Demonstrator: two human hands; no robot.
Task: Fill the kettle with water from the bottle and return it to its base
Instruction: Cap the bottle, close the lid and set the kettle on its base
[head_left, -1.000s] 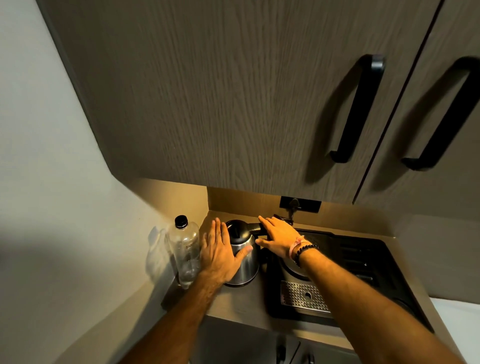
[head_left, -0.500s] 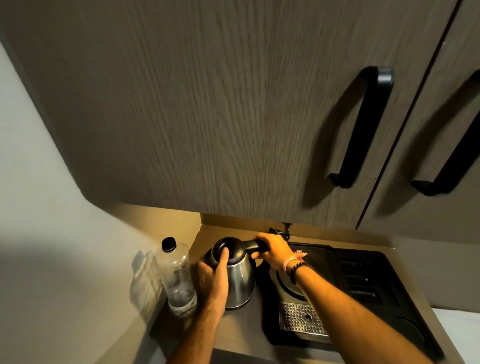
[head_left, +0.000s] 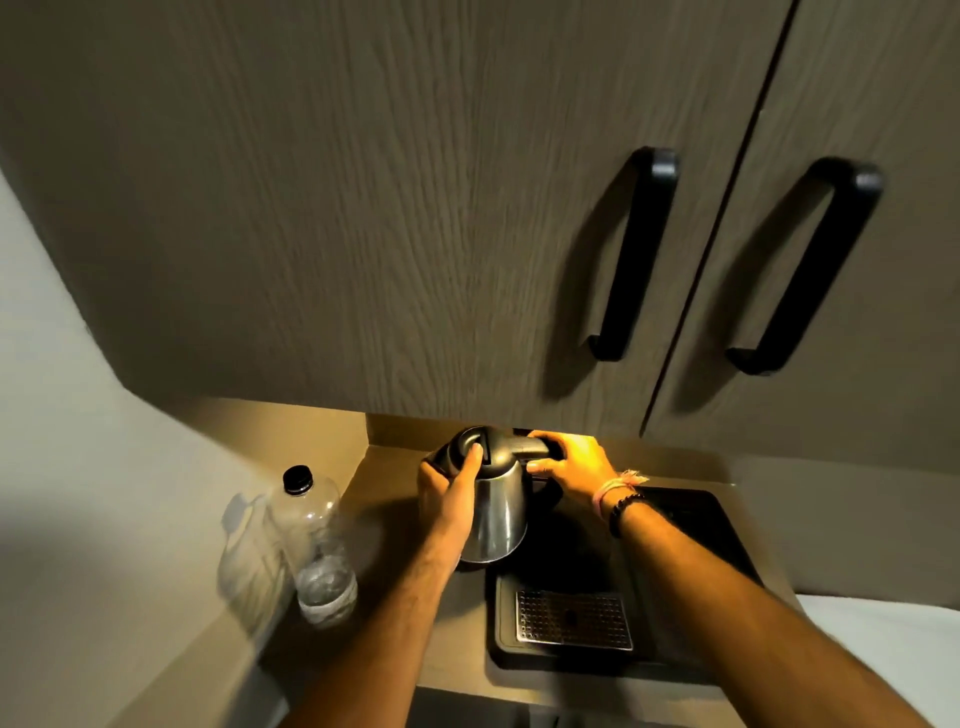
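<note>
A steel kettle (head_left: 496, 512) with a black lid and handle stands on the counter under the wall cabinet. My right hand (head_left: 574, 465) is closed around its black handle. My left hand (head_left: 447, 493) wraps the kettle's left side, thumb pressed on the black lid. A clear plastic bottle (head_left: 317, 545) with a black cap stands upright to the kettle's left, near the wall, with a little water at its bottom. The kettle's base is hidden beneath the kettle.
A black tray (head_left: 691, 525) with a metal drip grid (head_left: 574, 618) lies right of the kettle. Low wall cabinet doors (head_left: 415, 208) with black handles (head_left: 634, 254) hang just above. A pale wall closes the left side; the counter edge runs along the front.
My right hand has closed on the kettle handle and my left hand has slid from the kettle's side up onto the lid. The view has shifted closer and rightwards.
</note>
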